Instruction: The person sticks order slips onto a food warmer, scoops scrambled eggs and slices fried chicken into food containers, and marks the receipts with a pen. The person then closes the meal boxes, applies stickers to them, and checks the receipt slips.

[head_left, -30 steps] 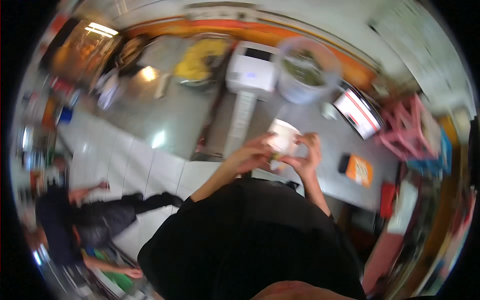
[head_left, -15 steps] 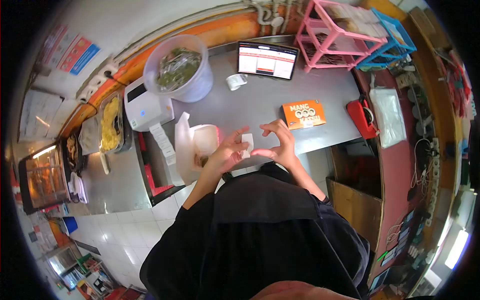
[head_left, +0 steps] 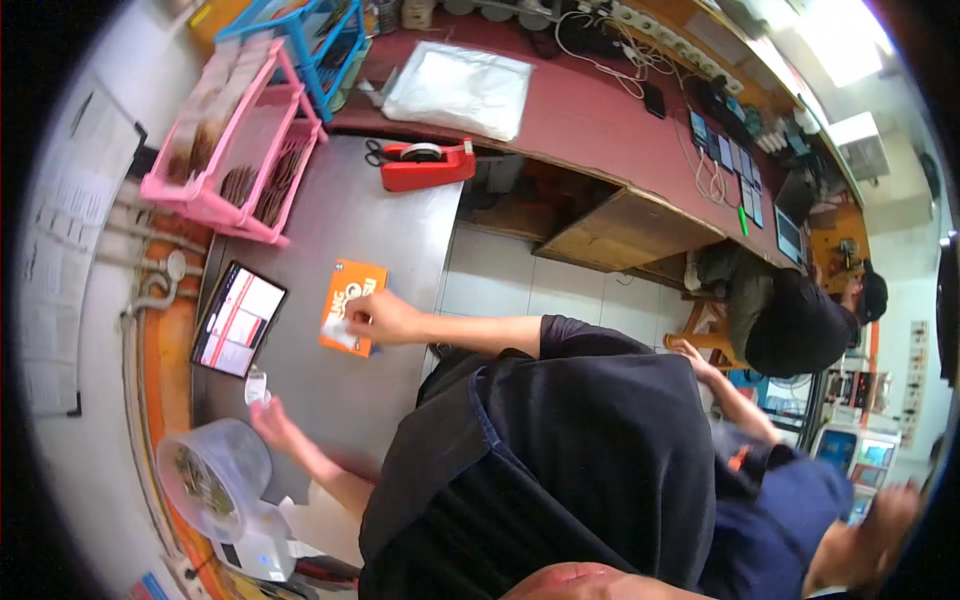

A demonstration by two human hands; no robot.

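My left hand (head_left: 272, 422) reaches over the steel counter, its fingers a little apart and slightly blurred. Just beyond its fingertips sits a small white label roll (head_left: 257, 386); whether they touch it I cannot tell. Over the orange printed box (head_left: 358, 280), my right hand (head_left: 385, 318) is closed in a pinch. A small white slip (head_left: 341, 330) shows at its fingertips, against the lower part of the box. My fingers partly cover the box's lettering.
A tablet (head_left: 238, 320) stands near the wall. Beyond the box are a red tape dispenser (head_left: 428, 168) and a pink rack (head_left: 225, 185). A clear tub (head_left: 225, 450) stands at left beside a white printer (head_left: 255, 550). Two other people (head_left: 790, 310) are at right.
The view has turned to the right. My hands, close together around the white slip before, are now apart: the right at the orange box, the left near the roll.
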